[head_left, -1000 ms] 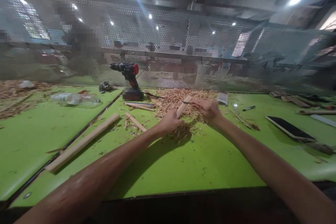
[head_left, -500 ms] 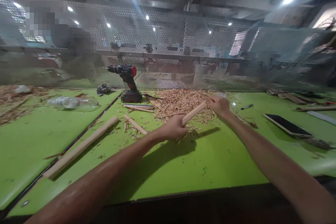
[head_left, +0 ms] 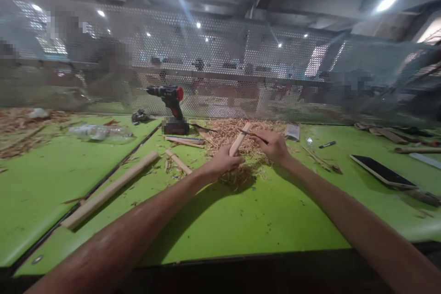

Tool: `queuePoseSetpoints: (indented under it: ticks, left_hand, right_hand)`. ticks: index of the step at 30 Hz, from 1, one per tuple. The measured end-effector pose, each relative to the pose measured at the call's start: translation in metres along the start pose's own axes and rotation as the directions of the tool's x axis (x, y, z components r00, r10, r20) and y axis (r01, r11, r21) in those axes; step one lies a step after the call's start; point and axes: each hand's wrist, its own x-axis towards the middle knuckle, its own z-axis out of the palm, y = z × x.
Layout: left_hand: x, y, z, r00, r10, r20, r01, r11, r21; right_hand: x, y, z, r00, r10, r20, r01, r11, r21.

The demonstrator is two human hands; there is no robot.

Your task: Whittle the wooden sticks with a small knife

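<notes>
My left hand (head_left: pixel 225 161) is closed round the lower end of a pale wooden stick (head_left: pixel 237 143), which points up and away over the pile of wood shavings (head_left: pixel 220 131). In my right hand (head_left: pixel 274 146) is a slim knife (head_left: pixel 257 135) with a brownish handle, gripped between closed fingers. Its dark, narrow blade lies across the stick near the far end and seems to touch it. The blade's exact edge is too small to make out. A shorter wooden strip (head_left: pixel 178 161) lies on the green table left of my left hand.
A cordless drill (head_left: pixel 172 105) stands behind thin sticks (head_left: pixel 184 141). A long wooden bar (head_left: pixel 112 190) lies at left, near a plastic bottle (head_left: pixel 99 132). At right are a phone (head_left: pixel 382 172), a pen (head_left: pixel 327 144) and a small packet (head_left: pixel 292 132). A perforated screen (head_left: pixel 220 73) closes the back.
The stick has tilted more upright. My right hand has moved slightly left and nearer, bringing the knife blade across the stick's far part. The packet behind that hand shows more fully.
</notes>
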Motion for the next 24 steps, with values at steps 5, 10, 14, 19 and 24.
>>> queuePoseSetpoints:
  ticks: [5, 10, 14, 19, 24]
  left_hand:
    - [0.002, -0.005, 0.000, 1.000, 0.011, -0.026, -0.009, 0.997, 0.070]
    - [0.001, -0.001, 0.002, 0.999, -0.013, -0.035, 0.017, 0.994, 0.112]
    - [0.001, 0.000, 0.002, 0.999, -0.037, -0.011, 0.038, 0.989, 0.139]
    - [0.001, 0.000, 0.001, 0.999, -0.035, -0.014, 0.036, 0.987, 0.159]
    - [0.002, 0.000, 0.001, 0.999, -0.046, -0.021, 0.049, 0.982, 0.182]
  right_hand:
    - [-0.002, 0.006, 0.000, 0.998, -0.012, 0.058, 0.018, 0.995, -0.100]
    - [-0.004, 0.024, 0.004, 0.997, 0.005, 0.078, 0.005, 0.992, -0.126]
    - [-0.007, 0.031, 0.007, 0.996, 0.005, 0.088, 0.005, 0.993, -0.114]
    - [-0.009, 0.034, 0.005, 0.996, 0.001, 0.085, 0.008, 0.994, -0.109]
    - [-0.011, 0.034, 0.010, 0.996, 0.002, 0.086, 0.011, 0.989, -0.146]
